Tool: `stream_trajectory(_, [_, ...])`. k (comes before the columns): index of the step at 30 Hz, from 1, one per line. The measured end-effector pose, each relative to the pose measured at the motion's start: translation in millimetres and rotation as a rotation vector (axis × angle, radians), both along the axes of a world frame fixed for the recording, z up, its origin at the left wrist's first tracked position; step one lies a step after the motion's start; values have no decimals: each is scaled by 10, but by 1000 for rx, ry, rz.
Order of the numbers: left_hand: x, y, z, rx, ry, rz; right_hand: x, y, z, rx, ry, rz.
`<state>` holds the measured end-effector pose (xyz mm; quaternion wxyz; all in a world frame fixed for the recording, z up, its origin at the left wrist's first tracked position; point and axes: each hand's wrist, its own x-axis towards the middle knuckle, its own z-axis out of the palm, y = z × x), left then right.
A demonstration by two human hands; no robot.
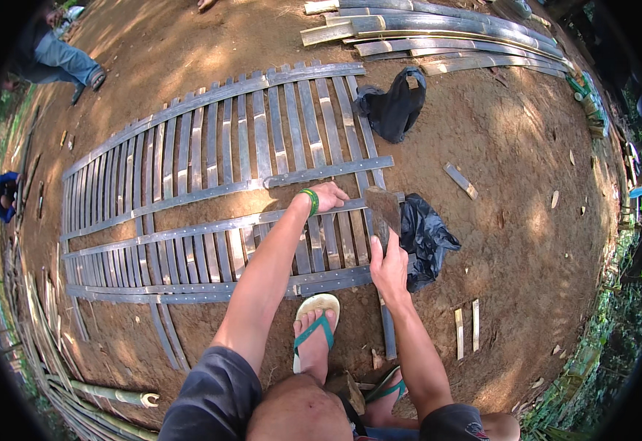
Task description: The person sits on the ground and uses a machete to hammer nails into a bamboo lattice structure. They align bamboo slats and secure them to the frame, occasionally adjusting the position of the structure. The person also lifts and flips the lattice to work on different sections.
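A large frame of bamboo slats [211, 158], fixed to long cross strips, lies on the ground in front of me. My left hand [327, 198], with a green wristband, rests over a cross strip [247, 220] near the frame's right end. Its fingers are drawn together, and whatever they pinch is too small to make out. Just right of it, my right hand [389, 266] is closed round the narrow lower end of a wooden mallet [383, 208]. The mallet's broad flat head is raised beside the left fingertips, over the strip's end.
Black plastic bags lie by the frame, one [425, 241] right of the mallet, another [398, 106] farther off. Split bamboo [453, 33] is piled at the far right. Bamboo poles [108, 393] lie near left. My sandalled foot [315, 334] stands at the near edge. People are at far left.
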<state>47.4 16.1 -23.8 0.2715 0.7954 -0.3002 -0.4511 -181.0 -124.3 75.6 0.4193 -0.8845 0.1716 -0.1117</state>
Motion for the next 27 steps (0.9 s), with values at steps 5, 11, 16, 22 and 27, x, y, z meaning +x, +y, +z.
stream_trajectory(5, [-25, -7, 44, 3, 14, 19, -8, -3, 24, 24, 242, -31])
stream_trajectory(11, [-16, -14, 174, -24, 71, 22, 28, 51, 28, -8, 63, 1])
stream_trajectory(16, [-19, -52, 99, -61, -61, 60, 217, -21, 35, 6, 325, -78])
stream_trajectory(22, [-384, 12, 104, -214, -276, 577, 86, -49, 385, 117, 202, -117])
stream_trajectory(27, [-887, 122, 81, 85, -1045, 364, 9, 37, 511, 60, 16, -99])
